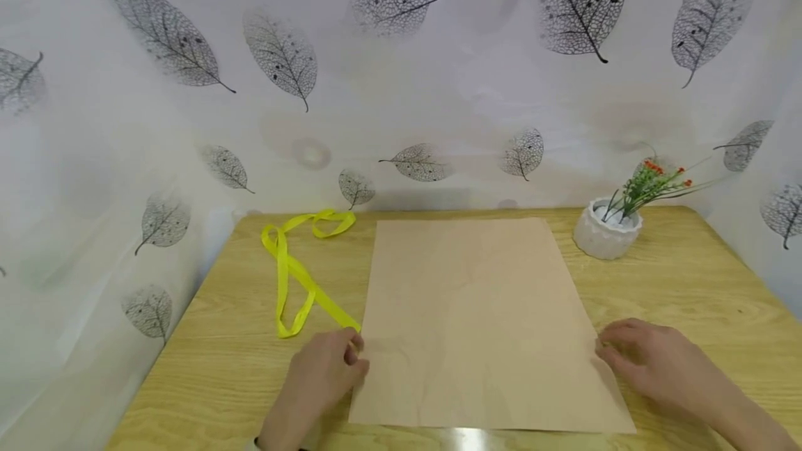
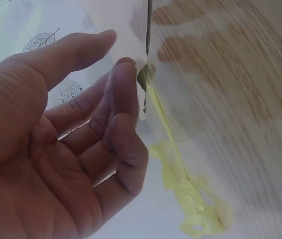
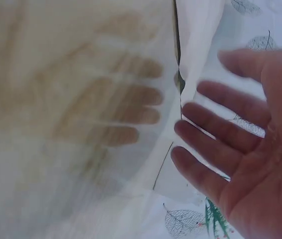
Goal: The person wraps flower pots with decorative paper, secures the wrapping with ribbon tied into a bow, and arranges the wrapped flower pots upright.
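A large sheet of brown paper [image 1: 476,326] lies flat on the wooden table, faint creases near its front. At its left edge is my left hand [image 1: 322,371], fingertips right by the edge; the left wrist view shows the fingers loosely bent and the thumb [image 2: 83,52] standing apart from them. A yellow ribbon [image 1: 328,305] lies loosely looped left of the sheet, one end reaching the paper's edge beside my left fingers. My right hand [image 1: 661,360] is at the paper's right edge, its fingers relaxed and spread, nothing held between them in the right wrist view [image 3: 240,134].
A white pot [image 1: 606,239] with a small plant [image 1: 648,186] of green stems and red flowers stands at the back right of the table [image 1: 232,367]. Behind the table hangs a pale covering [image 1: 476,89] printed with dark leaves.
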